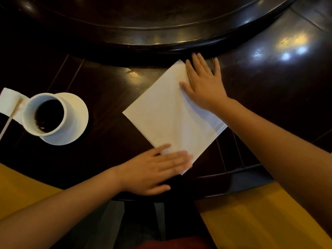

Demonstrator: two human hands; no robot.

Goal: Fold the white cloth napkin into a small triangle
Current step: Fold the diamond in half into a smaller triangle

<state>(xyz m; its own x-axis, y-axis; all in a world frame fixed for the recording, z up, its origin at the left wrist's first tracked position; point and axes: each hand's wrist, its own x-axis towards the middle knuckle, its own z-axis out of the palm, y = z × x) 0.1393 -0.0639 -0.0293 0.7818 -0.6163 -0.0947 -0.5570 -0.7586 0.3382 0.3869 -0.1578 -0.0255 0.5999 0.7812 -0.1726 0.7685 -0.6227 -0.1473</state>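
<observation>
lying as a diamond on the dark wooden table (100,90), the white napkin (167,115) sits near the table's front edge, one corner pointing away toward the raised round centre platform (143,33), one corner toward the person. a diagonal crease runs from the far corner down to the near corner. right hand (203,83) flat on the napkin's far right part, fingers straight and spread, fingertips reaching past the far corner up to the platform rim, gripping nothing. left hand (156,168) flat over the near corner, fingers extended and pressing down, a bit motion-blurred, thumb on the cloth, not pinching as far as visible. right corner of the napkin shows a second layer edge under the forearm. left of the napkin, well apart, a white cup (45,114) of dark liquid stands on a white saucer (77,119). beside it at the left edge a small paper napkin (9,99) with a wooden stirrer (10,117) lying on it. yellow seat cushions (260,218) below the table edge on both sides.
</observation>
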